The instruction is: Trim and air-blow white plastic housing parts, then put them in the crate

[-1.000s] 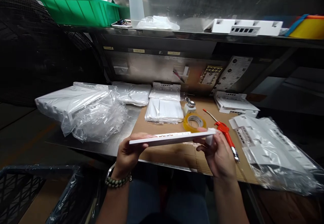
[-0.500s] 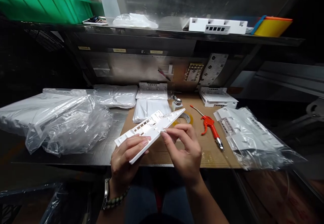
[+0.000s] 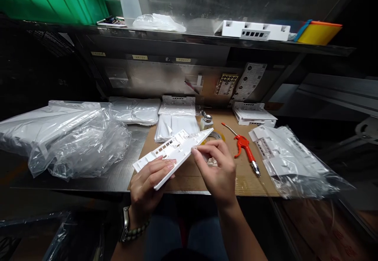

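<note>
A white plastic housing panel (image 3: pixel 180 150) with a row of square cutouts is held tilted over the cardboard. My left hand (image 3: pixel 150 180) grips its near left end, fingers on top and thumb hidden below. At the panel's right edge my right hand (image 3: pixel 217 168) is closed, thumb and index finger pinched together; whatever lies between the fingertips is too small to make out. Behind the right hand a roll of tape (image 3: pixel 217 136) shows in part. To the right lies a red air blow gun (image 3: pixel 243 145) with a metal nozzle.
Cardboard (image 3: pixel 189 182) covers part of the metal bench. Bagged white parts lie at left (image 3: pixel 67 135) and right (image 3: pixel 292 158). White panels (image 3: pixel 254 115) are stacked behind, near a small dispenser bottle (image 3: pixel 206 122). A shelf above carries a green bin (image 3: pixel 53 5) and a squeeze bottle (image 3: pixel 129 1).
My right hand's pinched fingertips have shifted slightly up and right along the panel's edge. The panel has tilted a little; my left hand keeps its hold.
</note>
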